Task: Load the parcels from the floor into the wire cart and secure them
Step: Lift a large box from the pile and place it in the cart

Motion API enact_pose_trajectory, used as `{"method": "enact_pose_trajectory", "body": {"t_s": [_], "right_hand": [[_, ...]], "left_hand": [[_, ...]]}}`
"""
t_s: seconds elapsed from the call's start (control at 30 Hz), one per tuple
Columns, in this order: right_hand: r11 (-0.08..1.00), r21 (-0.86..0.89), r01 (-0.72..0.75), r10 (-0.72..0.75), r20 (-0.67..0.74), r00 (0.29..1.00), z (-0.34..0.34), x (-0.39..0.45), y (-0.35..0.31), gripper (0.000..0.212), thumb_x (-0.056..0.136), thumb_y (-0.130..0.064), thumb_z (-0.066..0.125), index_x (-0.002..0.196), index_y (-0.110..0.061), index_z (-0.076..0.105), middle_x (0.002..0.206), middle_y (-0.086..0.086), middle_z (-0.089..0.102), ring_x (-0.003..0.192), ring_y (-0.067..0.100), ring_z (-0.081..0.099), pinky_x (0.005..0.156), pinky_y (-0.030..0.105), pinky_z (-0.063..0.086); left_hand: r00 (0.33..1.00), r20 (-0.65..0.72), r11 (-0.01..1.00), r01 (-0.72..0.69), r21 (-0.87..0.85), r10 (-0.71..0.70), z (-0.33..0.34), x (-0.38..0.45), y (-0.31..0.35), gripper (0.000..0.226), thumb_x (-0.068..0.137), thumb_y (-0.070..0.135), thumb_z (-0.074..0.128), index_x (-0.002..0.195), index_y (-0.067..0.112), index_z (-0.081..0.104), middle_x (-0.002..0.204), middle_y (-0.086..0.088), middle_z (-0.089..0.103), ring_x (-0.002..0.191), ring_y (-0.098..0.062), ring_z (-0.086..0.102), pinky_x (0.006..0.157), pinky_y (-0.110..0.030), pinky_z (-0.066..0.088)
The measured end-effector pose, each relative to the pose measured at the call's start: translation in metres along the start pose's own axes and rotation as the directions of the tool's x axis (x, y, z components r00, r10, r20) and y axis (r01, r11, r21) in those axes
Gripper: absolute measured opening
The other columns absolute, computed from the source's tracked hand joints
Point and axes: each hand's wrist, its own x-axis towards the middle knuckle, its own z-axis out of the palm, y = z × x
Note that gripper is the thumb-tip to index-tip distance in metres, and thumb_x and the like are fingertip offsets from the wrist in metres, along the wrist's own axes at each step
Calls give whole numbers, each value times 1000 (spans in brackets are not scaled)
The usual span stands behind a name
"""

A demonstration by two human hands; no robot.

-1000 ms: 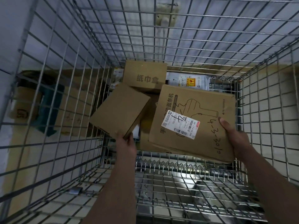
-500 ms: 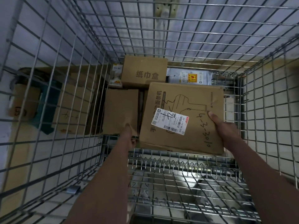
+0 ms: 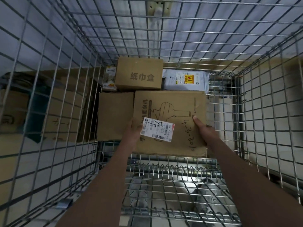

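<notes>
Hands (image 3: 133,133) (image 3: 204,131) grip flat box (image 3: 170,108) edges, fingers curled; bare cart (image 3: 229,112) floor right.

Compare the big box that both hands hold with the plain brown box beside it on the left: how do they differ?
The big box is larger than the plain box. It bears a white label, a line drawing and handwritten numbers; the plain box shows a bare top. The left hand and right hand grip the big box; nothing touches the plain box. Both are brown cardboard inside the wire cart.
</notes>
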Motion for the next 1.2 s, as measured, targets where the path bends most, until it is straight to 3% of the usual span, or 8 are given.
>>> {"method": "enact_pose_trajectory", "body": {"t_s": [0.17, 0.23, 0.47, 0.6, 0.7, 0.93, 1.07, 1.2], "right_hand": [[998, -47, 41, -36, 107, 994, 2, 7, 12, 94, 68, -80, 65, 133, -13, 57, 125, 10, 63, 110, 30, 61, 102, 48, 49], [995, -66, 78, -69, 128, 989, -2, 10, 15, 84, 75, -74, 65, 133, -14, 58, 128, 12, 63, 114, 32, 60, 102, 53, 49], [996, -89, 29, -16, 144, 989, -16, 9, 20, 65, 91, -53, 61, 137, -7, 52, 129, 11, 61, 115, 31, 59, 102, 50, 49], [994, -95, 53, -41, 126, 991, -11, 11, 30, 83, 82, -68, 62, 135, -4, 54, 129, 11, 61, 115, 32, 60, 103, 50, 48], [984, -167, 65, -60, 33, 998, -4, 11, 24, 60, 98, -48, 55, 134, 1, 56, 119, 12, 59, 119, 34, 57, 98, 37, 46], [988, -110, 112, -113, -7, 994, 8, 27, 14, 48, 99, -38, 57, 129, -2, 61, 119, 13, 63, 103, 25, 56, 95, 36, 47], [985, -141, 96, -98, -7, 995, 8, 31, 15, 53, 99, -42, 56, 130, 1, 58, 124, 16, 62, 115, 33, 58, 102, 42, 47], [980, -178, 84, -85, 6, 996, 13, 34, 22, 57, 97, -48, 54, 132, -2, 57, 129, 18, 62, 117, 36, 58, 103, 48, 47]], "left_hand": [[998, 28, 994, -66, 89, 64, -1, 16, -4, 60, 101, 23, 50, 155, 36, 26, 143, 0, 55, 116, -19, 62, 93, -32, 54], [996, 18, 990, -90, 109, 88, -1, 20, -4, 58, 101, 18, 46, 153, 39, 29, 130, 2, 64, 99, -13, 67, 76, -32, 61], [973, -73, 940, -191, 282, 219, 11, 17, 0, 27, 104, 27, 48, 128, 20, 55, 104, 7, 68, 86, -12, 66, 51, -12, 46], [968, -132, 947, -171, 273, 213, 19, 14, -2, 17, 105, 27, 47, 115, 16, 57, 101, -5, 71, 85, -23, 70, 64, -36, 60], [969, -134, 952, -166, 258, 205, 22, 13, -5, 11, 106, 28, 45, 98, 29, 52, 99, -5, 69, 85, -25, 68, 75, -47, 60], [955, -219, 959, -143, 246, 199, 19, 18, -7, 7, 104, 26, 49, 103, 20, 53, 89, 8, 62, 89, -20, 63, 67, -28, 48], [952, -236, 960, -137, 244, 195, 19, 17, -3, 22, 105, 26, 45, 119, 12, 55, 92, 6, 61, 78, -9, 57, 56, -18, 37], [957, -182, 943, -166, 290, 224, 7, 23, -3, 31, 104, 30, 45, 128, 13, 55, 106, -4, 68, 95, -21, 64, 66, -23, 45]]}}
